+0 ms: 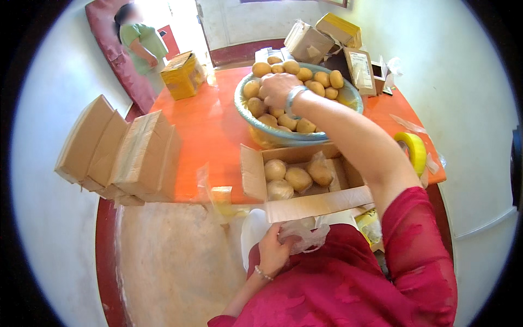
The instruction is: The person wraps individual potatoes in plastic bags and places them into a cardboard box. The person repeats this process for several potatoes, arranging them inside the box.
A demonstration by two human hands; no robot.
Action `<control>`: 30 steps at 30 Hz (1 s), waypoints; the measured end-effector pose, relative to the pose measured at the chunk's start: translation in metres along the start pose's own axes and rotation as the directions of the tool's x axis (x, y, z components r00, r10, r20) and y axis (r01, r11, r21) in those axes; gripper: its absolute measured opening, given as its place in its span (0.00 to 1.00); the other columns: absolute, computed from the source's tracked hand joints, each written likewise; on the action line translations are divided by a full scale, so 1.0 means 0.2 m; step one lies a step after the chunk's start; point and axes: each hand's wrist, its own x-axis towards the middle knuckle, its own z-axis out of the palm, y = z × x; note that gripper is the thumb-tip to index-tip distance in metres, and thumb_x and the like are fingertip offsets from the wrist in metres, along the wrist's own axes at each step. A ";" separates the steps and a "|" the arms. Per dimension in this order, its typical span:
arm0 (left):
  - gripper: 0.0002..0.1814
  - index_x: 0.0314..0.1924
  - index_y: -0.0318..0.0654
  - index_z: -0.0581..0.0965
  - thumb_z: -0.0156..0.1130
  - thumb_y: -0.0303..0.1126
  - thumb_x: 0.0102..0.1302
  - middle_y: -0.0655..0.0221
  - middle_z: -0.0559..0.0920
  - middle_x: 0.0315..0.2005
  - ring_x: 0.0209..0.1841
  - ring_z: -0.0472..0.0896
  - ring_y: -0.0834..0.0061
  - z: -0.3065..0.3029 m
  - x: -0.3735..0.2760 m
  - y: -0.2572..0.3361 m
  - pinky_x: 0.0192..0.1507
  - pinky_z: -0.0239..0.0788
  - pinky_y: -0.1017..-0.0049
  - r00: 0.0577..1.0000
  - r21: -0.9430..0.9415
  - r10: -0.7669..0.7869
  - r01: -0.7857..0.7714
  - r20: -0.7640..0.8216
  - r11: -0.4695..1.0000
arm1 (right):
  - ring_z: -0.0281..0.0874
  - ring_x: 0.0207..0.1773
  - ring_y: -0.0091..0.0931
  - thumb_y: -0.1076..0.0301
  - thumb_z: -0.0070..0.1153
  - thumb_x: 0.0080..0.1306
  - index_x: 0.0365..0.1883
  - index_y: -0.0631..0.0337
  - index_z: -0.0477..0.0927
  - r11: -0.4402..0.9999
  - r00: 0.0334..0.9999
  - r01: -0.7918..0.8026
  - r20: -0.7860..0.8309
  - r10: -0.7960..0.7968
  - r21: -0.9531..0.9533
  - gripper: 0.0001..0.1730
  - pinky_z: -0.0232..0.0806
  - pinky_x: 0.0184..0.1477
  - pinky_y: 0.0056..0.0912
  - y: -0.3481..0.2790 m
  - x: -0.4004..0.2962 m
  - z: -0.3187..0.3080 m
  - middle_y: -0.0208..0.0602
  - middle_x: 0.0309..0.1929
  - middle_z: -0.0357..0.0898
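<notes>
My right hand (280, 90) reaches down onto the heap of round yellow-brown fruit (305, 125) in a wide blue basin (300, 142) lined with thin plastic. Its fingertips are at the fruit on the basin's left side; whether they grip one is hidden. Close to my lap, my left hand (274, 250) holds a crumpled clear plastic bag (304, 236). Between the two hands, at the table's near edge, an open cardboard box (318, 207) holds several fruits wrapped in clear film (298, 179), mostly in its left half.
Cardboard boxes (141, 151) stand at the left of the orange table (204, 122). A taped yellow box (182, 79) stands at the far left corner, near a person in green (145, 45). Torn cartons (310, 43) lie behind the basin. A yellow tape roll (417, 153) is at right.
</notes>
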 end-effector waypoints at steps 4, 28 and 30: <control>0.18 0.47 0.38 0.76 0.61 0.36 0.57 0.56 0.82 0.29 0.32 0.81 0.60 -0.01 0.01 0.01 0.34 0.71 0.67 0.996 0.204 -0.071 0.059 0.055 0.977 | 0.80 0.40 0.35 0.61 0.60 0.52 0.44 0.60 0.79 0.952 0.970 0.137 -0.229 -0.074 0.273 0.21 0.70 0.44 0.39 0.03 -0.25 -0.30 0.45 0.35 0.81; 0.11 0.37 0.40 0.77 0.58 0.39 0.61 0.57 0.78 0.16 0.20 0.78 0.55 0.10 -0.09 0.25 0.25 0.69 0.60 0.948 0.558 0.267 -0.318 0.173 0.767 | 0.81 0.32 0.34 0.65 0.62 0.57 0.61 0.72 0.57 -0.002 0.776 -0.617 0.610 0.160 0.787 0.39 0.72 0.33 0.36 -0.16 -1.77 0.22 0.46 0.34 0.80; 0.09 0.36 0.40 0.77 0.59 0.37 0.60 0.58 0.78 0.17 0.20 0.78 0.56 0.11 -0.09 0.27 0.25 0.69 0.61 0.928 0.504 0.313 -0.373 0.202 0.779 | 0.80 0.35 0.31 0.66 0.63 0.57 0.66 0.71 0.53 -0.013 0.808 -0.567 0.559 0.188 0.824 0.44 0.73 0.35 0.33 -0.11 -1.80 0.35 0.43 0.37 0.80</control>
